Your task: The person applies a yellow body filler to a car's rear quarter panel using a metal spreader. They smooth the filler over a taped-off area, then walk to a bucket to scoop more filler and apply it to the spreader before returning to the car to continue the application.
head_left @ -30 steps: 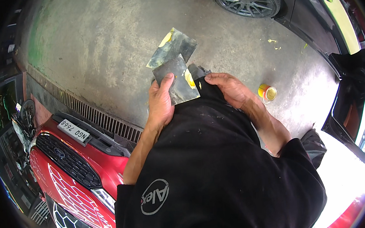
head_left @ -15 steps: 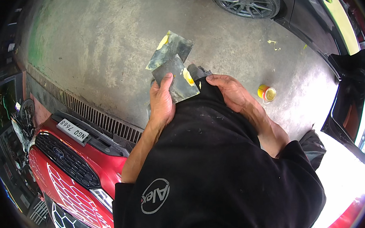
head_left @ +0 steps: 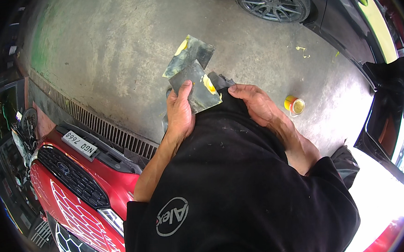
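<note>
My left hand is closed around a dark, flat putty spreader, its thumb lying on the top face. Yellow putty clings to the spreader's right edge. A second flat spreader sticks out beyond the first, partly covered by it, with yellow putty at its far left edge. How the two meet under my fingers is hidden. My right hand is closed in a pinch beside my black shirt. Its fingertips meet a ragged dark grey piece; what exactly they grip is unclear.
On the concrete to the right stands a small yellow can. Yellow smears mark the floor near a dark car's wheel. A red car stands close on my left, beside a floor drain grate. A black bag-like bundle is at right.
Almost nothing differs. Both hands and the spreaders keep their positions, with only a very slight shift of the whole view.
</note>
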`<action>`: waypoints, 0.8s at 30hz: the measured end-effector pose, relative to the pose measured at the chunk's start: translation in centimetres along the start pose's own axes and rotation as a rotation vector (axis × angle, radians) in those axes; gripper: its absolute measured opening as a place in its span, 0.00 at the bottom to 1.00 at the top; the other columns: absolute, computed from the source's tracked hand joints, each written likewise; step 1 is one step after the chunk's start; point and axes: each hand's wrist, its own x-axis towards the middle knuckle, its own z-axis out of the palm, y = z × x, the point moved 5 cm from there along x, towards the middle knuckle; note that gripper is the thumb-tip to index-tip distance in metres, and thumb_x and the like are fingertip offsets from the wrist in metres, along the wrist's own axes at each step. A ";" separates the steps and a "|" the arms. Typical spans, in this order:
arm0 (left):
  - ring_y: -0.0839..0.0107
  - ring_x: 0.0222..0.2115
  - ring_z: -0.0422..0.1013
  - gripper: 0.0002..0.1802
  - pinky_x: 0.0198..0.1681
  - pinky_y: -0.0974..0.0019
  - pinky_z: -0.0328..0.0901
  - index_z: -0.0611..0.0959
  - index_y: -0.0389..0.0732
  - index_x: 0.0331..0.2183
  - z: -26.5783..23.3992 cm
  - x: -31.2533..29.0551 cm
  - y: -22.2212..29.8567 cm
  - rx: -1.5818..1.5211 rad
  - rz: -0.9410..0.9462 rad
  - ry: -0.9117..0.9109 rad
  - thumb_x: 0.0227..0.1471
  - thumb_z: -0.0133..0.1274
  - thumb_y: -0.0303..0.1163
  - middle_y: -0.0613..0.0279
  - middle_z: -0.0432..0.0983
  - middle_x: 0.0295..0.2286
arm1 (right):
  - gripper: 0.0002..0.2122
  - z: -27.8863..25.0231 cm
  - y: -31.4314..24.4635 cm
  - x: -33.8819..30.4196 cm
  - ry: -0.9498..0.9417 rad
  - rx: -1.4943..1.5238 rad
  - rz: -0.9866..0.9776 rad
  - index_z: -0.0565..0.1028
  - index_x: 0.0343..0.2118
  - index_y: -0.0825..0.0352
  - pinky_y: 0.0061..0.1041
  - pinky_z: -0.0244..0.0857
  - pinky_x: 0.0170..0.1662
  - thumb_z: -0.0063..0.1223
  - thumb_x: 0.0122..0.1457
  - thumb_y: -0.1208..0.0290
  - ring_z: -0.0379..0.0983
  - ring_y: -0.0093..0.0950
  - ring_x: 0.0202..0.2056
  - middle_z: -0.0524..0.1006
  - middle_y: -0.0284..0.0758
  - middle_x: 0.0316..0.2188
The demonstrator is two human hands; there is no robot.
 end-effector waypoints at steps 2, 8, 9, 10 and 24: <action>0.67 0.45 0.77 0.18 0.51 0.61 0.71 0.76 0.32 0.51 0.0 0.1 0.0 -0.003 -0.001 -0.005 0.64 0.54 0.33 0.57 0.79 0.45 | 0.12 -0.2 0.2 0.2 0.001 -0.015 0.000 0.79 0.44 0.70 0.24 0.70 0.49 0.57 0.65 0.66 0.76 0.23 0.41 0.81 0.34 0.40; 0.67 0.45 0.77 0.17 0.51 0.60 0.71 0.77 0.35 0.50 0.7 0.0 0.6 -0.030 -0.043 -0.020 0.64 0.53 0.34 0.58 0.79 0.45 | 0.14 -0.4 0.2 0.1 -0.007 -0.085 0.020 0.80 0.45 0.70 0.22 0.68 0.49 0.58 0.64 0.65 0.75 0.22 0.42 0.81 0.34 0.40; 0.67 0.44 0.77 0.17 0.51 0.59 0.71 0.77 0.36 0.50 0.8 0.2 0.7 -0.053 -0.054 -0.038 0.64 0.53 0.35 0.59 0.79 0.45 | 0.14 -0.5 0.3 0.1 0.004 -0.103 0.018 0.80 0.45 0.71 0.22 0.68 0.49 0.58 0.64 0.65 0.75 0.22 0.42 0.81 0.34 0.40; 0.67 0.44 0.77 0.17 0.51 0.59 0.71 0.78 0.37 0.50 0.9 0.4 0.8 -0.076 -0.065 -0.056 0.64 0.53 0.36 0.60 0.80 0.45 | 0.14 -0.7 0.4 0.1 0.015 -0.121 0.016 0.80 0.45 0.71 0.21 0.68 0.48 0.58 0.64 0.65 0.75 0.22 0.42 0.81 0.33 0.40; 0.65 0.44 0.79 0.17 0.51 0.56 0.72 0.79 0.36 0.49 0.8 1.2 5.1 -0.180 0.082 -0.124 0.63 0.53 0.37 0.59 0.81 0.43 | 0.33 0.9 -5.0 5.5 0.085 -0.450 -0.480 0.72 0.57 0.76 0.33 0.64 0.59 0.45 0.69 0.43 0.72 0.37 0.56 0.76 0.48 0.54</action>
